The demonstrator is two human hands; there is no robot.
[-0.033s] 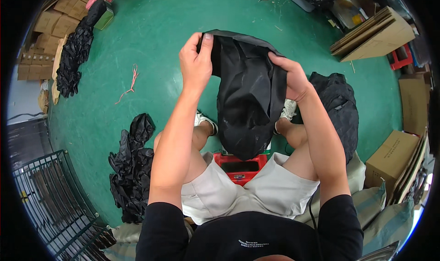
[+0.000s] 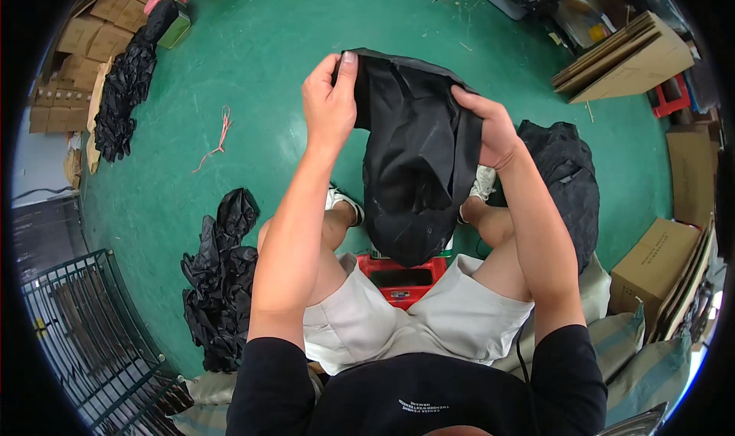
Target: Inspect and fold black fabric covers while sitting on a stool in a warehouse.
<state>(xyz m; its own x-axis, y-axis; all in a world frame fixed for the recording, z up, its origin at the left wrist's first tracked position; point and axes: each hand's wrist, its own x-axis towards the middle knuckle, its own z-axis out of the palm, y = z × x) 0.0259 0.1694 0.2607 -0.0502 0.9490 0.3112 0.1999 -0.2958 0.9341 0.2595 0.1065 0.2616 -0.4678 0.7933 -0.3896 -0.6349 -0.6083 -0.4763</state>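
Observation:
Between my two raised hands hangs a black fabric piece, bag-like, with a wide folded upper edge and a rounded lower end. At its upper left corner my left hand is closed, thumb lying over the edge. My right hand grips the right side of that edge, thumb on top and fingers hidden behind the cloth. The fabric drops in loose creases over the front of a red plastic stool between my thighs. A white and green object under its lower end is mostly covered.
Crumpled black fabric lies in a heap at my left and another pile at my right. A green metal rack stands at lower left. Flat cardboard leans far right, near a cardboard box. Pink string lies on the green floor.
Both hands and the top edge of the fabric have shifted very slightly to the right. The grip looks the same.

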